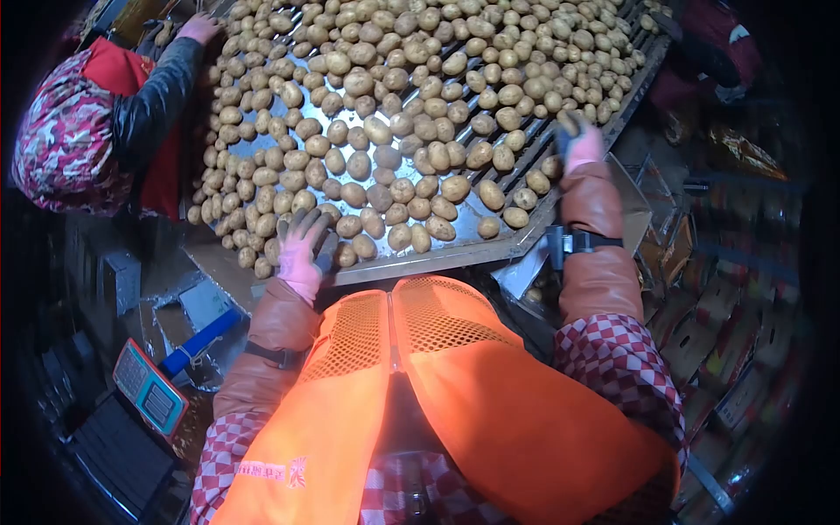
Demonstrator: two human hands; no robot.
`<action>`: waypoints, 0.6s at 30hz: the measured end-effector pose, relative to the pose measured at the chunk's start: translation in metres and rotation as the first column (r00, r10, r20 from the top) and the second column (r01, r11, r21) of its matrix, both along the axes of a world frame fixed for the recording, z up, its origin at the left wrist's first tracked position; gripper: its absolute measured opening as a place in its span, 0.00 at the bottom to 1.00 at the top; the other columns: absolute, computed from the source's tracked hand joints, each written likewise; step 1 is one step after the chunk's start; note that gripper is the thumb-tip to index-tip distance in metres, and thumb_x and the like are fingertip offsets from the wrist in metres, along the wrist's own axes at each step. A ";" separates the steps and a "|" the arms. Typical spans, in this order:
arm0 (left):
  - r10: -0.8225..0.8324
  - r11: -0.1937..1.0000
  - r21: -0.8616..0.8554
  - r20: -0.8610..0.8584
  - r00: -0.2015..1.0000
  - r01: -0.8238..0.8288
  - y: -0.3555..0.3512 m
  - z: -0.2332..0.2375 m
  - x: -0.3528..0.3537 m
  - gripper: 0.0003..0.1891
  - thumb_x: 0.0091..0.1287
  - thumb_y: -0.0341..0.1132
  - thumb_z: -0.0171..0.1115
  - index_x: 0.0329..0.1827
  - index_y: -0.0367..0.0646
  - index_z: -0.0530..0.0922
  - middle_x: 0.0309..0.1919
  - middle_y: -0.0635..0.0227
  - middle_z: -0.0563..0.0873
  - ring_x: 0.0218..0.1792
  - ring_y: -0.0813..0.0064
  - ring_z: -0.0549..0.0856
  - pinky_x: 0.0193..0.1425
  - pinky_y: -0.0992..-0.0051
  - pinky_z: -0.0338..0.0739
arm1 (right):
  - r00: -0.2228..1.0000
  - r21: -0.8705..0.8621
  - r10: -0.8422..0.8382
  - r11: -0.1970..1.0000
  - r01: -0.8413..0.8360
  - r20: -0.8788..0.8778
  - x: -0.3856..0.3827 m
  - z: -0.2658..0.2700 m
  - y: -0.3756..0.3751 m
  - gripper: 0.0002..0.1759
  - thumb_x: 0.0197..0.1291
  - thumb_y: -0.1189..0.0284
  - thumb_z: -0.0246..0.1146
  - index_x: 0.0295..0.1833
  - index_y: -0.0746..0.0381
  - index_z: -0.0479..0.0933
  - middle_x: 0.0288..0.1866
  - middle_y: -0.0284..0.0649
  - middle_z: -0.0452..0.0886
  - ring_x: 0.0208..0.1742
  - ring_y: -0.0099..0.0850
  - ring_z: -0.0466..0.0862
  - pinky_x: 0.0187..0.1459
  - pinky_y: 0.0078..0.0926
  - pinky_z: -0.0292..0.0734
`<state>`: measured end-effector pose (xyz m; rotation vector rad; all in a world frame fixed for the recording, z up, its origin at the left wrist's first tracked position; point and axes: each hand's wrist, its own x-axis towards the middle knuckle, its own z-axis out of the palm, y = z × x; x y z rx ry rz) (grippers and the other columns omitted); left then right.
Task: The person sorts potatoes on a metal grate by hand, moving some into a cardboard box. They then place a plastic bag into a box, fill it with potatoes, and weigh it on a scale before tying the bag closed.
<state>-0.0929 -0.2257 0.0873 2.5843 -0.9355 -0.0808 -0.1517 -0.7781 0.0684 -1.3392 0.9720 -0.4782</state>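
Many potatoes lie spread over a metal sorting table with a raised rim. My left hand, in a pink glove with grey fingers, rests at the near left edge. Its fingers are spread against several potatoes, and it grips none of them. Farther out, my right hand wears a similar glove and reaches over the right rim. Its fingers extend toward potatoes by the slatted part, slightly blurred, with no potato visible in them.
A co-worker in a patterned hood stands at the left side, an arm on the table edge. Another person is at the far right. A scale display and a blue roll are at lower left; cartons are stacked at right.
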 end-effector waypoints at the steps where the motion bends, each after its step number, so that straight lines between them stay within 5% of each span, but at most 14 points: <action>1: 0.010 1.000 0.009 -0.004 1.000 -0.010 0.005 -0.003 -0.004 0.24 0.63 0.39 0.69 0.64 0.49 0.79 0.64 0.61 0.79 0.69 0.51 0.72 0.75 0.47 0.59 | 0.999 -0.194 -0.008 0.981 -0.002 -0.051 -0.007 0.003 -0.020 0.17 0.66 0.69 0.61 0.56 0.66 0.81 0.37 0.44 0.85 0.34 0.35 0.84 0.37 0.31 0.82; 2: 0.025 1.000 0.011 -0.010 1.000 -0.025 0.008 -0.007 -0.006 0.25 0.63 0.39 0.70 0.64 0.49 0.78 0.64 0.61 0.79 0.69 0.52 0.72 0.75 0.47 0.59 | 0.806 -0.686 -0.054 0.560 -0.465 -0.590 -0.020 0.031 -0.027 0.22 0.63 0.66 0.65 0.61 0.63 0.79 0.47 0.54 0.85 0.44 0.44 0.87 0.43 0.38 0.83; 4: 0.043 0.998 0.039 -0.042 0.998 -0.041 0.010 -0.011 -0.010 0.30 0.62 0.41 0.70 0.68 0.49 0.75 0.67 0.59 0.76 0.70 0.52 0.71 0.75 0.46 0.58 | 0.456 -0.372 -0.042 0.646 -0.667 -0.889 -0.002 0.040 -0.047 0.30 0.57 0.56 0.70 0.61 0.62 0.79 0.55 0.56 0.83 0.56 0.50 0.84 0.56 0.41 0.79; 5: 0.050 0.998 0.044 -0.040 0.998 -0.049 0.006 -0.008 -0.012 0.30 0.62 0.41 0.70 0.68 0.49 0.75 0.67 0.59 0.76 0.70 0.52 0.71 0.75 0.46 0.58 | 0.245 -0.240 -0.068 0.570 -0.786 -0.967 0.010 0.030 -0.060 0.30 0.57 0.55 0.69 0.61 0.62 0.79 0.55 0.55 0.83 0.56 0.51 0.83 0.56 0.42 0.78; 6: 0.057 0.996 0.073 -0.060 0.997 -0.052 0.001 -0.003 -0.012 0.32 0.62 0.42 0.70 0.70 0.49 0.73 0.68 0.58 0.74 0.71 0.52 0.69 0.75 0.45 0.57 | 0.248 -0.238 -0.061 0.566 -0.790 -0.967 0.018 0.028 -0.060 0.30 0.57 0.55 0.69 0.61 0.62 0.79 0.55 0.55 0.83 0.56 0.51 0.83 0.56 0.42 0.78; 10: 0.050 0.976 0.215 -0.107 0.993 -0.026 -0.015 0.005 -0.012 0.37 0.62 0.48 0.69 0.75 0.53 0.67 0.74 0.54 0.66 0.75 0.52 0.63 0.77 0.41 0.51 | -0.029 0.007 -0.090 0.237 -0.972 -0.996 0.028 0.029 -0.049 0.31 0.56 0.53 0.70 0.60 0.62 0.80 0.56 0.55 0.83 0.58 0.51 0.83 0.57 0.41 0.78; 13: 0.020 0.966 0.257 -0.132 0.991 0.015 -0.008 0.004 -0.009 0.38 0.60 0.51 0.69 0.75 0.57 0.66 0.76 0.53 0.63 0.76 0.50 0.61 0.77 0.41 0.50 | 0.056 -0.081 -0.072 0.398 -0.914 -0.996 0.008 0.053 -0.023 0.29 0.59 0.55 0.69 0.61 0.61 0.79 0.48 0.50 0.86 0.49 0.44 0.86 0.48 0.36 0.81; 14: -0.009 0.971 0.236 -0.130 0.992 0.040 -0.002 0.003 -0.007 0.38 0.61 0.51 0.69 0.75 0.57 0.66 0.75 0.53 0.64 0.76 0.49 0.62 0.77 0.41 0.50 | 0.596 -0.267 0.208 0.748 -0.608 -0.775 -0.008 0.043 -0.020 0.26 0.63 0.56 0.65 0.62 0.59 0.79 0.47 0.46 0.86 0.44 0.37 0.85 0.44 0.30 0.80; 15: -0.041 0.974 0.214 -0.130 0.991 0.069 0.003 0.002 -0.006 0.38 0.61 0.50 0.69 0.75 0.57 0.66 0.75 0.53 0.64 0.75 0.49 0.62 0.77 0.42 0.51 | 0.846 -0.216 0.263 0.892 -0.396 -0.464 -0.029 0.047 -0.010 0.24 0.66 0.57 0.63 0.62 0.58 0.78 0.44 0.42 0.84 0.40 0.30 0.83 0.40 0.26 0.78; 16: -0.045 0.978 0.195 -0.120 0.992 0.068 0.007 0.002 -0.006 0.37 0.61 0.50 0.69 0.74 0.56 0.68 0.73 0.54 0.67 0.74 0.48 0.64 0.76 0.42 0.52 | 0.973 -0.059 0.215 0.974 -0.221 -0.084 -0.049 0.052 0.002 0.23 0.68 0.57 0.62 0.63 0.57 0.78 0.42 0.38 0.83 0.36 0.24 0.80 0.36 0.21 0.76; 18: -0.006 0.984 0.178 -0.047 0.999 0.014 0.011 -0.005 -0.004 0.36 0.61 0.49 0.70 0.73 0.54 0.69 0.72 0.54 0.69 0.74 0.48 0.65 0.76 0.41 0.52 | 0.965 0.012 0.176 0.983 -0.181 0.194 -0.097 0.061 0.030 0.23 0.67 0.59 0.63 0.62 0.61 0.76 0.38 0.34 0.82 0.31 0.20 0.77 0.29 0.19 0.72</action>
